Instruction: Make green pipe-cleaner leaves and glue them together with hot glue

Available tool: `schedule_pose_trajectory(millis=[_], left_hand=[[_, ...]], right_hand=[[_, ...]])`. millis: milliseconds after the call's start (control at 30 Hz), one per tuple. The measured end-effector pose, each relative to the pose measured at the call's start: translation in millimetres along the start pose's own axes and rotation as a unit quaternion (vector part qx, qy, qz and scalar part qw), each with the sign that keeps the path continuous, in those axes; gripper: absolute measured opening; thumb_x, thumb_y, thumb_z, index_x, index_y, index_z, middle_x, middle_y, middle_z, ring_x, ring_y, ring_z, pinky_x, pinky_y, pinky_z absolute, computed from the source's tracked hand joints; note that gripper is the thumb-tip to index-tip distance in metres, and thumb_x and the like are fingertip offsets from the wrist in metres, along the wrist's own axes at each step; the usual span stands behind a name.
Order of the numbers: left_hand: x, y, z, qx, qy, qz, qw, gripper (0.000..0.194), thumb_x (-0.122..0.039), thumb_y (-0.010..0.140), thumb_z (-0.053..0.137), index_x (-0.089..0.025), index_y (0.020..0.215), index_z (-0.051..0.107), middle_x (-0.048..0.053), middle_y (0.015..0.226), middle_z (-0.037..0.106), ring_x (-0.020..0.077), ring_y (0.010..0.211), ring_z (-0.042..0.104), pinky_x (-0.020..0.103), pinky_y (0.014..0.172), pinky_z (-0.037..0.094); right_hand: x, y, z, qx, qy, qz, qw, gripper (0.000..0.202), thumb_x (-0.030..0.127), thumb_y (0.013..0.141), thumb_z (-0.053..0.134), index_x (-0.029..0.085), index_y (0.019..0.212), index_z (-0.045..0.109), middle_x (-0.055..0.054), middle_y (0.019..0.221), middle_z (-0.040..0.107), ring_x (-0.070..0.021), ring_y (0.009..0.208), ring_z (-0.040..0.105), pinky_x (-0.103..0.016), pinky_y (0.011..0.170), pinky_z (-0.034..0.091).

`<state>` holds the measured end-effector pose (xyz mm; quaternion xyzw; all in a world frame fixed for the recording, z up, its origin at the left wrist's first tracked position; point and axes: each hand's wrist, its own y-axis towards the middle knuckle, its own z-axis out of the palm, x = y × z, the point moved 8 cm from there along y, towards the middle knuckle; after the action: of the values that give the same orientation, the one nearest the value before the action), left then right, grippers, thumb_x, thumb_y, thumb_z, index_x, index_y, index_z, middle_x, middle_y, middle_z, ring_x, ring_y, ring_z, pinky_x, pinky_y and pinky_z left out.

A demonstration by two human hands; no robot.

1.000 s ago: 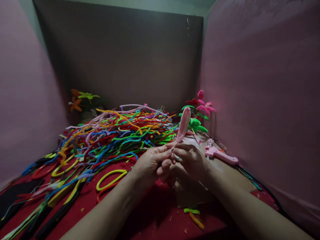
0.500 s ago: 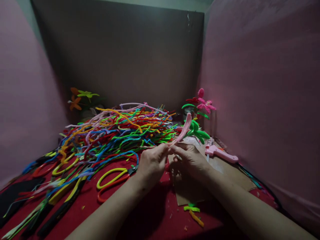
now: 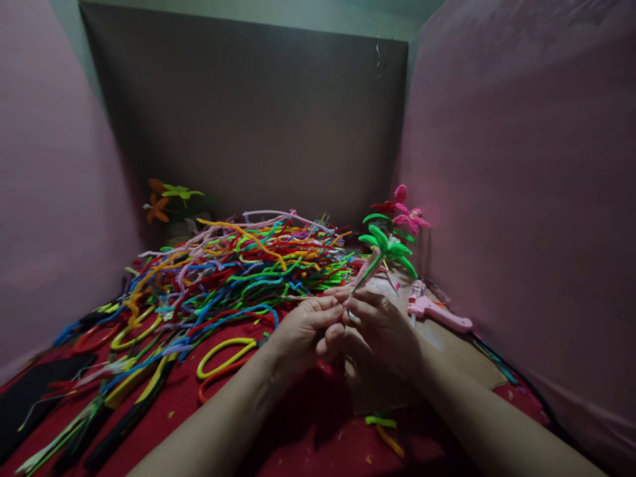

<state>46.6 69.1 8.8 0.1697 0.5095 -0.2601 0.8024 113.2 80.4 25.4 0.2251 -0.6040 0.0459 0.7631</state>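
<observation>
My left hand [image 3: 312, 326] and my right hand [image 3: 380, 324] meet at the middle of the view, fingertips pinched together. Between them they grip the lower end of a pink fuzzy strip [image 3: 362, 271], which leans up and to the right. Just behind and above its tip is a green fuzzy flower shape [image 3: 385, 246]; whether it touches the strip I cannot tell. The fingers partly hide the strip's lower end.
A heap of coloured pipe cleaners [image 3: 248, 255] lies left of centre. Scissors [image 3: 223, 358], pliers [image 3: 144, 397] and a pink glue gun [image 3: 440, 313] rest around the hands. Cardboard [image 3: 467, 351] is at right. Pink flowers [image 3: 410, 217] and orange flowers [image 3: 157, 208] stand behind.
The pink strip has turned and looks narrower, with green now along its edge. My left hand's fingers have shifted and spread somewhat below the pinch. The view has moved slightly.
</observation>
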Motion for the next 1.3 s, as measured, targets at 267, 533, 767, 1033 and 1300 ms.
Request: schedule_pose_trajectory(millis=[267,533,767,1033,1300], left_hand=[[-44,-23,-9.7,-0.22,0.531,0.264,0.775,0.014,-0.027,0.078,0.054,-0.02,0.084,0.064,0.005,0.073,0.063,0.0147,0.068,0.056,0.024,0.068,0.038],[-31,-13,-18.0,-0.203,0.372,0.167,0.89,0.026,-0.034,0.081,0.048,-0.017,0.063,0.054,-0.002,0.051,0.048,0.0075,0.043,0.043,0.019,0.045,0.033],[-4,1,-9.7,-0.064,0.076,0.009,0.995,0.029,-0.039,0.076,0.054,-0.015,0.092,0.056,-0.01,0.044,0.032,0.0027,0.03,0.019,0.016,0.032,0.027],[-31,-14,-21.5,-0.207,0.488,0.219,0.819,0.011,-0.023,0.077,0.053,-0.019,0.076,0.063,0.001,0.062,0.053,0.01,0.056,0.047,0.02,0.055,0.035],[0,-2,-3.1,-0.051,0.003,0.001,0.999,0.014,-0.027,0.077,0.056,-0.015,0.072,0.054,-0.008,0.045,0.037,0.0019,0.03,0.023,0.015,0.031,0.03]], right_hand=[[-20,-1,-12,-0.062,0.035,0.053,0.996,0.021,0.034,0.073,0.06,0.016,0.081,0.066,-0.001,0.068,0.055,-0.0092,0.054,0.047,-0.023,0.051,0.04],[-23,-2,-1,-0.026,0.074,0.068,0.995,0.027,0.035,0.076,0.056,0.019,0.097,0.064,0.0,0.061,0.057,-0.0103,0.05,0.05,-0.022,0.048,0.039],[-21,-1,-3,-0.035,0.086,0.042,0.995,0.027,0.033,0.075,0.059,0.018,0.096,0.064,-0.003,0.076,0.062,-0.015,0.068,0.058,-0.028,0.06,0.046],[-20,-1,-16,-0.107,-0.023,0.018,0.994,0.024,0.034,0.074,0.059,0.019,0.09,0.068,-0.002,0.076,0.063,-0.0122,0.063,0.055,-0.025,0.061,0.044],[-4,2,-6,-0.02,-0.013,-0.015,1.0,0.022,0.033,0.077,0.056,0.016,0.084,0.068,-0.003,0.075,0.062,-0.0151,0.074,0.058,-0.031,0.074,0.043]])
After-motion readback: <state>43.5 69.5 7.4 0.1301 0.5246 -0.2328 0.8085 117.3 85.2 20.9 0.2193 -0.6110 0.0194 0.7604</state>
